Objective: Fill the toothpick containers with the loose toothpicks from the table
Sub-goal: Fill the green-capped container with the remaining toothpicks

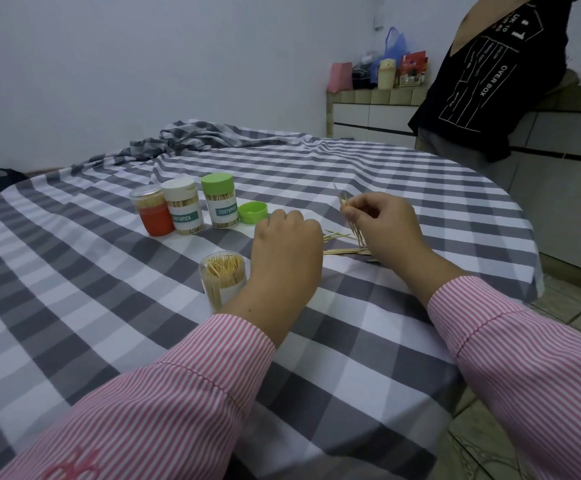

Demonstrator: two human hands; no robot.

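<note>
A bundle of toothpicks (353, 221) is pinched between the thumb and curled fingers of the right hand (384, 226), held above the tabletop (316, 341). Loose toothpicks (342, 243) are scattered on the checked cloth below it, at 9 o'clock from that hand's wrist. The left hand (287, 244) is held knuckles-up with fingers curled under; whether anything is gripped cannot be told. An open toothpick container (222, 276), full, stands touching the left wrist at 8 o'clock. At 11 o'clock from the left hand, a green lid (253, 212) lies beside three capped containers: green-capped (220, 200), white-capped (182, 206) and an orange jar (151, 214).
</note>
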